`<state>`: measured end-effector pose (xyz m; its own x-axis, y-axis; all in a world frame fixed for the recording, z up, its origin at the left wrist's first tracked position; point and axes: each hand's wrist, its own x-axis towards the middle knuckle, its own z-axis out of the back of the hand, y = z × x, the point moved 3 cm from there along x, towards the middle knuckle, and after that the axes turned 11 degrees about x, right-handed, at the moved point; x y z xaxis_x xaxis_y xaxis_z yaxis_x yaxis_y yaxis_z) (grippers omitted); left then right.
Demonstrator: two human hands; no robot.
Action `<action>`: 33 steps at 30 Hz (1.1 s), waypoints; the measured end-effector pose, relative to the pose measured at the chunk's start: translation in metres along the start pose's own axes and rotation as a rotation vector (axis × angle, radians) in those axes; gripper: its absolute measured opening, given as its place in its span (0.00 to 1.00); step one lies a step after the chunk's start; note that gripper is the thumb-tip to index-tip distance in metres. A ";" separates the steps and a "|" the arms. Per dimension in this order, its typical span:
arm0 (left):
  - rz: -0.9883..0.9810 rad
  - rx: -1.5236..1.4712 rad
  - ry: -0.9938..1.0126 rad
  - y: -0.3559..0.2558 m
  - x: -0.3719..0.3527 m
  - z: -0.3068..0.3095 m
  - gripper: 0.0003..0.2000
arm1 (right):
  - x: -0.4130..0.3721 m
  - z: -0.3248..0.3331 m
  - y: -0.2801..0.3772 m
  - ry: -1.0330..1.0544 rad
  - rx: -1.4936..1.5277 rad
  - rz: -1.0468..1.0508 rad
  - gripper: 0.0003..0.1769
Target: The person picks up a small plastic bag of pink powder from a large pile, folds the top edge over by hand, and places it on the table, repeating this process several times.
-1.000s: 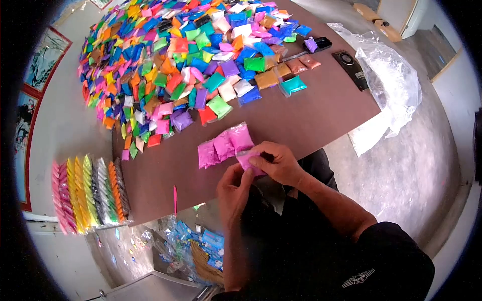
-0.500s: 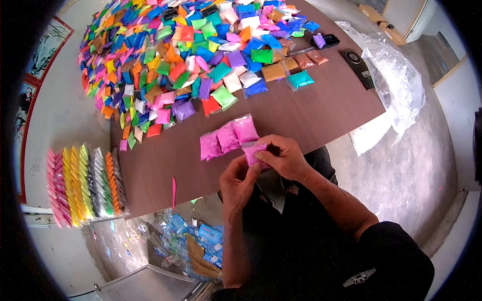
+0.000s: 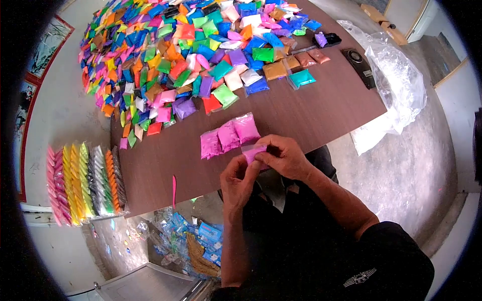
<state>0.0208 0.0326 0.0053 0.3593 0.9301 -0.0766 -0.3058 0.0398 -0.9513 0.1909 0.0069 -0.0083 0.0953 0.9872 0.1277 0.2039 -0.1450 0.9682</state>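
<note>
Remote watch, head view. Brown table [image 3: 321,110], its far side under a broad pile of coloured packets [image 3: 170,55]. Clear plastic sheeting [image 3: 396,85] hangs at the right edge; twisted coloured lengths in clear wrap [image 3: 85,185] stand out beyond the left corner. Dark panel with a round dial [image 3: 357,62] lies near the sheeting.

Nearer me: right hand [image 3: 286,156] and left hand [image 3: 234,183], close together over the near edge. Right thumb and forefinger pinched, almost no gap, on the upper right of one pink packet. Left thumb and fingers drawn in on its lower left; how firmly, I can't tell. The fingertips behind the packet are hidden from me.

Three pink packets [image 3: 229,135] lie side by side on the table, touching, just beyond the hands. The change I read from this layout: the held pink packet [image 3: 252,157] is off the table, apart from those three, so the handling centres on it alone. Clear strip along its top. Smallest, a thin pink stick [image 3: 174,190] by the near edge, untouched.
</note>
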 end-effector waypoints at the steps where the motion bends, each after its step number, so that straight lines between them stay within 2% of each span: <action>1: -0.011 -0.010 -0.017 0.002 0.000 -0.001 0.10 | 0.000 0.000 -0.001 0.004 -0.024 0.029 0.14; 6: 0.008 -0.005 -0.047 0.010 0.002 0.001 0.10 | -0.001 0.000 0.000 0.009 -0.056 0.061 0.13; 8: -0.052 -0.020 -0.012 0.012 0.002 0.004 0.11 | 0.000 -0.001 0.003 0.033 -0.061 0.042 0.13; 12: -0.035 -0.023 -0.006 0.009 0.000 0.003 0.11 | -0.001 0.001 0.004 0.058 -0.060 -0.009 0.13; 18: -0.002 -0.045 -0.067 0.006 0.001 0.000 0.10 | -0.001 0.000 0.002 0.062 -0.116 0.079 0.11; 21: -0.053 -0.052 -0.075 0.010 0.002 0.001 0.10 | -0.001 -0.001 0.004 0.065 -0.135 0.064 0.11; 23: -0.079 -0.077 -0.074 0.015 0.001 0.002 0.08 | -0.001 -0.002 0.004 0.072 -0.152 0.141 0.11; 26: -0.090 -0.106 -0.095 0.014 0.000 0.002 0.07 | -0.001 -0.002 0.003 0.061 -0.108 0.039 0.10; 33: -0.054 -0.059 -0.111 0.006 0.001 0.002 0.06 | -0.001 -0.001 -0.002 0.039 -0.119 0.069 0.08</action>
<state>0.0173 0.0342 0.0000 0.2735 0.9619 0.0055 -0.2350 0.0724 -0.9693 0.1892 0.0065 -0.0099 0.0671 0.9774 0.2007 0.0809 -0.2058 0.9752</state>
